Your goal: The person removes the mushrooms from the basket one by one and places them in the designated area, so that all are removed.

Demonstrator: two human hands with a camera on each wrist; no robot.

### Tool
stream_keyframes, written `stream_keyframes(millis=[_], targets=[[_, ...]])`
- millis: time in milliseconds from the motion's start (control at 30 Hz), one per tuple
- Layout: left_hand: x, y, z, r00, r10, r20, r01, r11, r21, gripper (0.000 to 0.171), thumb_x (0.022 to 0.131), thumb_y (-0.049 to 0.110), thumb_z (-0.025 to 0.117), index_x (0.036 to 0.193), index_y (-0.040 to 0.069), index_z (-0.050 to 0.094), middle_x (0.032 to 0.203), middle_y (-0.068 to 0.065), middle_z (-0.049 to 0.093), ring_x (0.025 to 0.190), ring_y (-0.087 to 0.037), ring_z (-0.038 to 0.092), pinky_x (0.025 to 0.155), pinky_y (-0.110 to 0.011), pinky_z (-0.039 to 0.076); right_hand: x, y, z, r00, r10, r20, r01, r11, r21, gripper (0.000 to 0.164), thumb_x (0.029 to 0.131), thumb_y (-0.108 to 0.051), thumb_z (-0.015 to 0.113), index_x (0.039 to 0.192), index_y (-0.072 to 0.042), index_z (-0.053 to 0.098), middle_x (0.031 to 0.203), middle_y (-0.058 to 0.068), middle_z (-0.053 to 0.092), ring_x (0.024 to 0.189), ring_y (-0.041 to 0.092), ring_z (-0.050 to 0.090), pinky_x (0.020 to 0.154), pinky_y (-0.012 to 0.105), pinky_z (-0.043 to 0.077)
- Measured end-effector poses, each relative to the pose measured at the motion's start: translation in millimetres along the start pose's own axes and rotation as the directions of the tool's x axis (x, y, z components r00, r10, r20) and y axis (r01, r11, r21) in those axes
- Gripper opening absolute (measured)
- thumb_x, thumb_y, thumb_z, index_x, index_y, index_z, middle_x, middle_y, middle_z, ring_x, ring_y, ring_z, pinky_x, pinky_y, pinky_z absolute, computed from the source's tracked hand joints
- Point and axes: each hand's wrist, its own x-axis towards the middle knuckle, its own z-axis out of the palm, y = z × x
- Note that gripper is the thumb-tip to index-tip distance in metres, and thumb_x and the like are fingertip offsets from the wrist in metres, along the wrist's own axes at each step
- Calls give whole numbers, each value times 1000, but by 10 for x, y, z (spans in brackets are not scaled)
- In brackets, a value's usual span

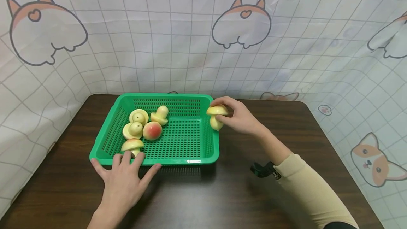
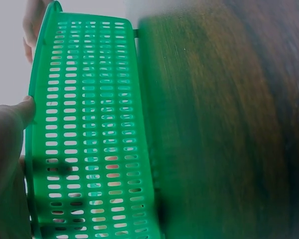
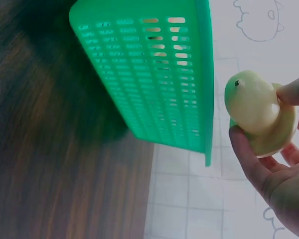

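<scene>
A green plastic basket (image 1: 178,160) stands on the table. My left hand (image 1: 124,183) grips its near rim at the left, fingertips over the edge and the thumb along the outside. My right hand (image 1: 240,117) holds a pale yellow mushroom (image 1: 217,125) above the basket's right rim, stem down; in the right wrist view, thumb and fingers go round the mushroom (image 3: 254,107). Inside the basket, at the left, lie several similar mushrooms (image 1: 139,117) and a rounded red-and-yellow piece (image 1: 152,130). One mushroom (image 1: 131,144) lies close to my left fingertips, its stem partly hidden.
The dark wooden table (image 1: 203,200) extends around the basket. A white gridded cloth with dog drawings (image 1: 241,27) hangs behind and at the sides. A black strap piece (image 1: 262,169) sits at my right wrist by the beige sleeve (image 1: 311,186).
</scene>
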Motion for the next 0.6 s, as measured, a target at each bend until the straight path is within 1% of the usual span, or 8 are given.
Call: stream_keyframes(millis=[133, 233, 367, 600], targets=[[-2, -3, -3, 1000, 0, -5, 0, 1000, 2, 54, 91, 64, 65, 101, 11, 63, 91, -14, 58, 96, -48, 54, 96, -88, -7, -38, 60, -49, 1000, -4, -16, 4, 1000, 8, 37, 96, -4, 72, 132, -8, 64, 127, 8, 62, 103, 25, 59, 83, 43, 51], [-1, -2, 0, 1000, 2, -6, -2, 1000, -4, 54, 91, 64, 65, 102, 11, 63, 91, -14, 58, 96, -47, 53, 96, -88, -8, -70, 81, -92, 1000, 8, -30, -8, 1000, 0, 37, 95, -6, 74, 131, -8, 65, 128, 7, 63, 102, 25, 60, 83, 41, 51], [-3, 0, 9, 1000, 3, -10, -3, 1000, -9, 54, 91, 64, 65, 102, 11, 63, 92, -12, 57, 96, -46, 53, 96, -88, -9, -108, 132, -138, 999, 33, -33, -33, 999, -9, 35, 95, -12, 76, 128, -11, 66, 125, 4, 64, 99, 22, 61, 81, 39, 52], [-4, 3, 9, 1000, 2, -13, -3, 1000, -12, 54, 91, 64, 65, 101, 11, 63, 91, -11, 57, 95, -46, 53, 97, -87, -9, -153, 267, -176, 999, 42, -27, -43, 999, -9, 33, 95, -10, 75, 127, -8, 66, 121, 7, 64, 96, 24, 63, 79, 35, 52]])
